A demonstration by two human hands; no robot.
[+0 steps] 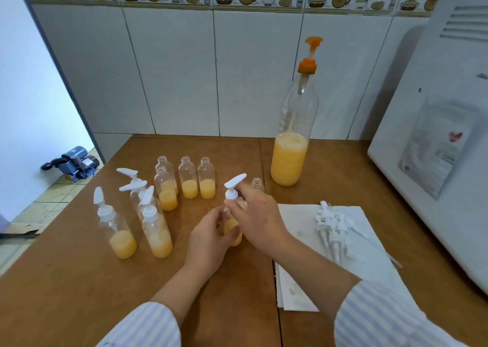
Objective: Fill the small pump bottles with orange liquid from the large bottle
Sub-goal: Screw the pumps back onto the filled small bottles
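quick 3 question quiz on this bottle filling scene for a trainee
1. True or false: the big bottle is full to the neck.
2. Which hand grips the pump head: left or right?
3. Where do the spare pumps lie? A) on white paper B) on the floor C) in a bowl

Key:
1. False; liquid fills only its lower part.
2. Right hand; the left hand holds the small bottle.
3. A
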